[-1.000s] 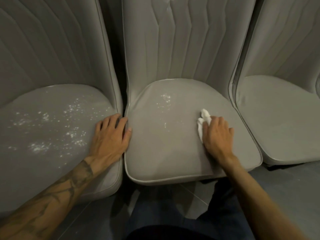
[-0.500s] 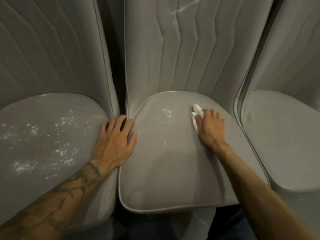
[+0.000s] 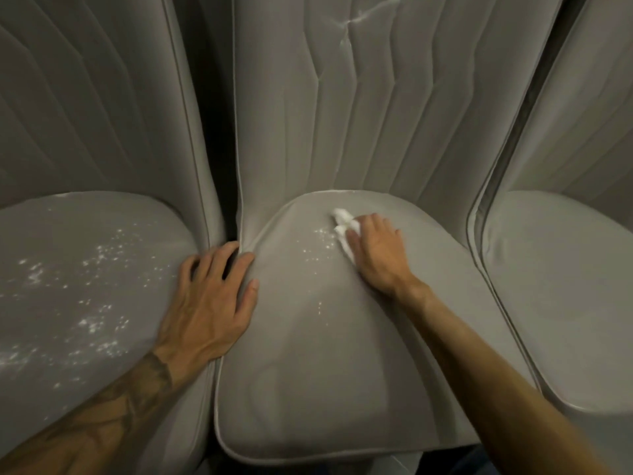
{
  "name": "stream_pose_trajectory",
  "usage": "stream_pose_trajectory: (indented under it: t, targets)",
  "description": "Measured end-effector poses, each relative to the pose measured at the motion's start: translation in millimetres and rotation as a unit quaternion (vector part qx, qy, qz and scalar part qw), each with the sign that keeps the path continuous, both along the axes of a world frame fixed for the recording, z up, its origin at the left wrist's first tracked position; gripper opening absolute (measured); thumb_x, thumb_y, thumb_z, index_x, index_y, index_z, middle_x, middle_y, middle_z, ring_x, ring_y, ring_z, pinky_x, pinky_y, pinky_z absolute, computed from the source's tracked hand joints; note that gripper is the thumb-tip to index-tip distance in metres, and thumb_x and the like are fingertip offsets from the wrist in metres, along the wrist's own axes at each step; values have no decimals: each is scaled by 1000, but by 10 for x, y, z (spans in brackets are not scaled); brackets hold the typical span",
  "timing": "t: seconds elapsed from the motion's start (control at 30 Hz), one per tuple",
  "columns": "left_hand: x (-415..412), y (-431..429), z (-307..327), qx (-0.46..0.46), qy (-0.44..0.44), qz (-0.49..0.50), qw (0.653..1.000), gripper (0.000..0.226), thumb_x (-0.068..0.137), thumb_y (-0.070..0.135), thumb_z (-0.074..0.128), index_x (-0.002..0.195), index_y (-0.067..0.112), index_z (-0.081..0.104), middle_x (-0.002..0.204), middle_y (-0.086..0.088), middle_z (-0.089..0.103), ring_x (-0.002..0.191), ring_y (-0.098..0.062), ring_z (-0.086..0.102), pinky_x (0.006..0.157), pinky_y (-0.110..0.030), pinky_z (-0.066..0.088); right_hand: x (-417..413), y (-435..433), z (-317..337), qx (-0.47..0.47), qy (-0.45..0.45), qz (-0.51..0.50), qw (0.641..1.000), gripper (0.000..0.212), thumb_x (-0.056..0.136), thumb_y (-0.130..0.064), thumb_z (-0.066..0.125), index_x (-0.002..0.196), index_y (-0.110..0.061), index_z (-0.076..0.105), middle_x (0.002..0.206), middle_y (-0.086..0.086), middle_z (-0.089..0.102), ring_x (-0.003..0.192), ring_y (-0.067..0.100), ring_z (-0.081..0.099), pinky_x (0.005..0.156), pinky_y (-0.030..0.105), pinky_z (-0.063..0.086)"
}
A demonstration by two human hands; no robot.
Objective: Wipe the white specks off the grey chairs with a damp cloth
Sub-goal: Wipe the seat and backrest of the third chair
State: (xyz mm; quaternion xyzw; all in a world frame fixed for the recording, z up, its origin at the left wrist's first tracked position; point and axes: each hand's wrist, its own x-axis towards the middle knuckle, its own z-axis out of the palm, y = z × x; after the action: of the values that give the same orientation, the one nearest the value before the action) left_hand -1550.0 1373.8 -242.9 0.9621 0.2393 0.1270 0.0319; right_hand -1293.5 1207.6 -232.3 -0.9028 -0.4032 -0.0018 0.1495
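Observation:
Three grey upholstered chairs stand side by side. The middle chair's seat (image 3: pixel 308 371) carries a small patch of white specks (image 3: pixel 320 243) near its back. My right hand (image 3: pixel 376 255) lies flat on a crumpled white cloth (image 3: pixel 342 222) and presses it onto the seat just right of that patch. The cloth's end sticks out past my fingertips. My left hand (image 3: pixel 209 303) rests with spread fingers across the gap between the left chair's seat (image 3: pixel 85 365) and the middle seat. Many white specks (image 3: pixel 99 265) are scattered over the left seat.
The right chair's seat (image 3: pixel 565 286) shows no specks. A faint white streak (image 3: pixel 363 17) marks the top of the middle backrest. Dark narrow gaps separate the chairs. A sliver of floor shows at the bottom right.
My right hand has slid the cloth towards the back of the middle seat and leftward, up to the speck patch. The view has moved closer. My left hand stays at the gap.

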Motion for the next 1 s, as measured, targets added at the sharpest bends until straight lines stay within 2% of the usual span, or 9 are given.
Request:
stream_pose_trajectory:
  t: [0.1, 0.23, 0.3, 0.47, 0.53, 0.63, 0.77, 0.83, 1.0]
  targets:
    - [-1, 6, -18, 6, -3, 1, 1000, 49, 104, 43, 37, 140, 16, 56, 149, -12, 48, 131, -33, 52, 110, -53, 36, 89, -182, 32, -4, -33, 100, 994, 40, 102, -56, 25, 116, -28, 50, 110, 1, 54, 98, 28, 50, 81, 42, 36]
    - [3, 18, -54, 6, -5, 3, 1000, 49, 104, 44, 37, 140, 17, 55, 150, -11, 48, 131, -32, 52, 110, -53, 34, 635, -73, 64, -11, -29, -70, 997, 41, 104, -45, 34, 119, -12, 53, 118, 14, 55, 111, 35, 52, 92, 47, 36]
    - [6, 24, -61, 4, -5, 3, 1000, 49, 104, 44, 37, 141, 17, 55, 151, -11, 48, 132, -32, 53, 111, -53, 34, 541, 130, 32, 7, -3, -104, 995, 42, 105, -44, 36, 119, -9, 55, 120, 15, 55, 114, 36, 51, 95, 47, 37]
    - [1, 19, -34, 7, 0, 0, 1000, 50, 104, 44, 36, 141, 17, 55, 151, -11, 48, 131, -31, 53, 111, -52, 34, 194, 75, -5, 27, -11, 129, 991, 42, 102, -59, 30, 119, -27, 50, 111, -2, 53, 99, 25, 51, 80, 40, 38]
    - [0, 13, -33, 5, -1, 3, 1000, 49, 104, 43, 38, 141, 16, 56, 152, -11, 47, 133, -31, 52, 112, -52, 33, 447, 72, 46, -4, -9, 96, 995, 41, 102, -55, 36, 123, -22, 52, 115, 4, 55, 105, 30, 53, 86, 43, 40]
    - [7, 15, -40, 3, -1, 4, 1000, 50, 104, 43, 39, 142, 16, 56, 152, -12, 47, 134, -31, 52, 112, -53, 34, 567, 243, 67, 14, -4, -9, 1000, 41, 102, -49, 44, 117, -13, 57, 114, 12, 57, 108, 35, 53, 93, 46, 40]
    - [-1, 12, -42, 3, -1, 3, 1000, 49, 104, 42, 39, 141, 16, 57, 152, -12, 48, 133, -32, 53, 112, -53, 34, 188, 290, -2, 22, -10, 110, 994, 42, 99, -64, 35, 117, -29, 51, 109, -2, 53, 96, 21, 49, 84, 40, 39]
    - [-4, 11, -35, -2, -1, 3, 1000, 50, 104, 43, 38, 141, 16, 56, 152, -12, 47, 132, -31, 53, 112, -53, 34, 247, 235, 9, 0, -21, 144, 989, 43, 99, -67, 28, 119, -34, 48, 110, -5, 51, 96, 21, 50, 83, 41, 39]
    - [-3, 14, -31, -7, -3, 3, 1000, 50, 104, 43, 38, 142, 16, 56, 152, -12, 47, 132, -31, 53, 113, -53, 34, 511, 456, 72, -8, -33, 59, 998, 44, 98, -65, 39, 122, -30, 52, 113, 0, 55, 107, 26, 52, 89, 43, 36]
